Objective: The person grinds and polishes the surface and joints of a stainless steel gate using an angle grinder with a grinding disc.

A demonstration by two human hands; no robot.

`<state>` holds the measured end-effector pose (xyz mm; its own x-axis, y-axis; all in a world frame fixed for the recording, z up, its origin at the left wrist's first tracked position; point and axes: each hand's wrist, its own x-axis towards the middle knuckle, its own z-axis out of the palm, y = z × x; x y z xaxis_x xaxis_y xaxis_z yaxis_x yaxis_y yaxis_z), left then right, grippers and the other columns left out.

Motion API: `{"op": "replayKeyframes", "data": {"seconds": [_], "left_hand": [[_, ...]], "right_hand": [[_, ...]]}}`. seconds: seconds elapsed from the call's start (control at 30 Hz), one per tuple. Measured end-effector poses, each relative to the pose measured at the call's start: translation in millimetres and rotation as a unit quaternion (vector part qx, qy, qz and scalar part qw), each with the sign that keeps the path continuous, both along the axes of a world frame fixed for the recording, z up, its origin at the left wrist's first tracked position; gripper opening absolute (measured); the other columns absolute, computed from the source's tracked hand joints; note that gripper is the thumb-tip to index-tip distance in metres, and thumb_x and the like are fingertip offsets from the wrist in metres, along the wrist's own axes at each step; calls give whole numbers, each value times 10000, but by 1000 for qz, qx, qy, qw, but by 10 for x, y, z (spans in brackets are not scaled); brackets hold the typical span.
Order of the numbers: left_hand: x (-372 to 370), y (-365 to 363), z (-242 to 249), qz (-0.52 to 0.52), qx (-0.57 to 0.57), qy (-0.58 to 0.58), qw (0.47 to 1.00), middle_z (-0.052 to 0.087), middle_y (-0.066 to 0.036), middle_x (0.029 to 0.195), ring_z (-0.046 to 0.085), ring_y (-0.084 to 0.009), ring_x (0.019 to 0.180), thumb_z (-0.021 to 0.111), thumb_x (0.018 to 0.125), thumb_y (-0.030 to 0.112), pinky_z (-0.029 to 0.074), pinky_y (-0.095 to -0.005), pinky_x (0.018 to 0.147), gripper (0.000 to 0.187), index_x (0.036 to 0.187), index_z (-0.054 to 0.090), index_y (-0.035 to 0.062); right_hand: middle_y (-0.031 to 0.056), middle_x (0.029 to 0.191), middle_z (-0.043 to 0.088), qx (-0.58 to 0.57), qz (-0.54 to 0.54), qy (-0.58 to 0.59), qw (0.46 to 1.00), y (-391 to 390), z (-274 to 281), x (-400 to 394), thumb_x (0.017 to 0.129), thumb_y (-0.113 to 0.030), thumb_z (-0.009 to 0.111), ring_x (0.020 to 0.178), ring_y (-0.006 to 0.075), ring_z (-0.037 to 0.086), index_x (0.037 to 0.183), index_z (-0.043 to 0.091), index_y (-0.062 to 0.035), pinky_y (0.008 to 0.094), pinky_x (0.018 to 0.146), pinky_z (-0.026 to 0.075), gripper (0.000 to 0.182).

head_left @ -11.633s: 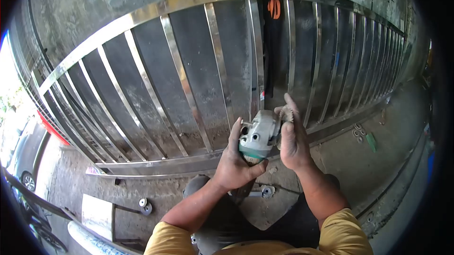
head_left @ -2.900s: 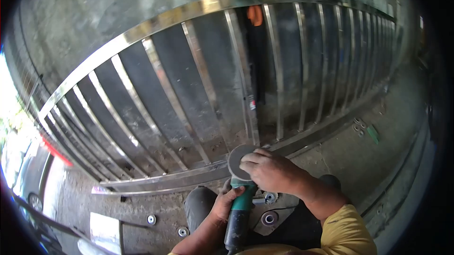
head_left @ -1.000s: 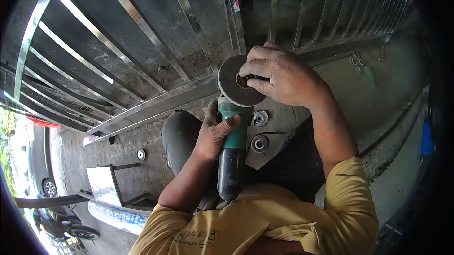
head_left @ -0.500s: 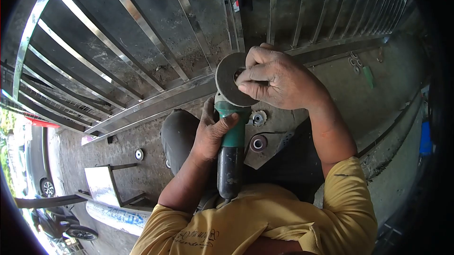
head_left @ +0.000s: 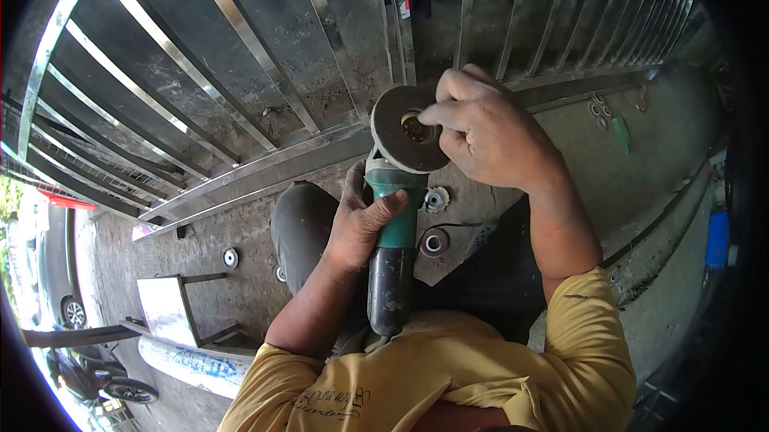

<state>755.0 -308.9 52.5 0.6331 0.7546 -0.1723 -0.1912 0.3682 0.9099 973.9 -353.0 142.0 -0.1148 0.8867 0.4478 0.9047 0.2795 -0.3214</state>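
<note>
A green and black angle grinder (head_left: 392, 272) points up from my lap, with a dark round disc (head_left: 392, 134) on its head. Wrapped round the green body is my left hand (head_left: 360, 220), its thumb lying across the front. My right hand (head_left: 493, 127) is at the disc's right side, fingers bent, with the index fingertip at the brass-coloured centre. Whether those fingers pinch anything is too small to tell.
Metal barred frames (head_left: 240, 31) stretch across the top. On the floor are a toothed disc (head_left: 435, 200), a purple-rimmed wheel (head_left: 435, 243), a small round disc (head_left: 231, 258) and a green strip (head_left: 622, 135). A small stand (head_left: 167, 310) is at lower left.
My right hand has moved slightly right, and its fingers have lifted off the disc's middle, uncovering the brass-coloured centre. My left hand keeps its hold on the grinder.
</note>
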Motion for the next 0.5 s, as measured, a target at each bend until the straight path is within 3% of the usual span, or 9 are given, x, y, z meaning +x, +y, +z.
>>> {"op": "replayKeyframes", "data": {"seconds": [0.1, 0.2, 0.3, 0.4, 0.5], "left_hand": [[2, 1, 32, 4, -10, -2, 1000, 599, -188, 1240, 632, -268, 1090, 810, 782, 285, 512, -376, 962, 831, 1418, 379, -32], [6, -5, 17, -1, -18, -5, 1000, 596, -188, 1242, 632, -267, 1088, 808, 784, 284, 514, -376, 959, 833, 1421, 374, -31], [6, 0, 18, 1, -3, 5, 1000, 593, -189, 1242, 633, -266, 1084, 805, 786, 285, 518, -374, 951, 838, 1427, 366, -31], [16, -17, 52, 4, -12, 4, 1000, 593, -187, 1240, 635, -264, 1078, 802, 788, 285, 523, -371, 942, 840, 1430, 362, -31], [15, -24, 62, -3, -21, 8, 1000, 593, -185, 1237, 637, -262, 1071, 801, 789, 285, 533, -364, 922, 841, 1432, 360, -30]], "right_hand": [[91, 917, 602, -37, 71, 27, 996, -62, 49, -27, 797, -43, 627, 913, 273, 593, 877, 754, -51, 387, 843, 526, 150], [105, 903, 601, -9, 47, 73, 996, 16, -48, -76, 795, -53, 620, 911, 273, 598, 880, 751, -55, 396, 827, 527, 156], [117, 900, 603, -30, 6, -16, 999, -26, 20, -11, 800, -63, 615, 893, 281, 609, 877, 738, -46, 405, 815, 529, 147], [124, 880, 601, -72, 66, 21, 995, -61, 50, -49, 808, -68, 607, 888, 295, 621, 837, 714, -35, 415, 801, 532, 116], [129, 850, 599, -35, 20, 61, 997, 2, -26, -109, 815, -74, 600, 853, 313, 633, 869, 711, -31, 429, 786, 535, 130]]}}
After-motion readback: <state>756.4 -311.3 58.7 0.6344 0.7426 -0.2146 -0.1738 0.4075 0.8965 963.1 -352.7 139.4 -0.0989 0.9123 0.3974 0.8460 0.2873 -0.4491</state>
